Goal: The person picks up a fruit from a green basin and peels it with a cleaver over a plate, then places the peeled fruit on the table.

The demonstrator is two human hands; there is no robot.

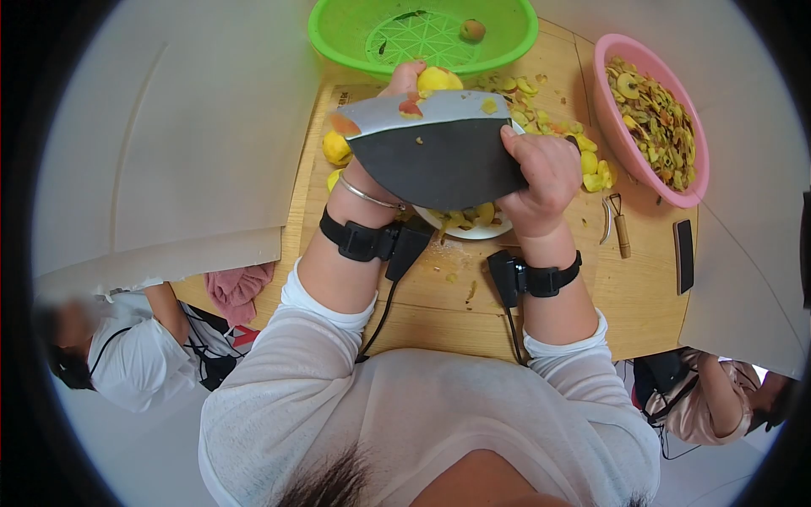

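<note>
Centrally, a broad, curved knife, matt black with a shiny silvery edge, is clenched in the right hand; beyond it, upper centre, the partly hidden left hand grips a rounded yellow fruit.

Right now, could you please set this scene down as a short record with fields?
Right hand: grips a broad black-and-silver knife
Left hand: at a round, peeled yellow fruit; grip partly hidden by the blade
Far side: green plastic basket holding one reddish-brown fruit
Right side: oval pink plastic basin of brownish-yellow peelings
Partly hidden by knife: white dish with yellow pieces
Loose tool: wooden-handled peeler, lying on the light wooden table
</note>
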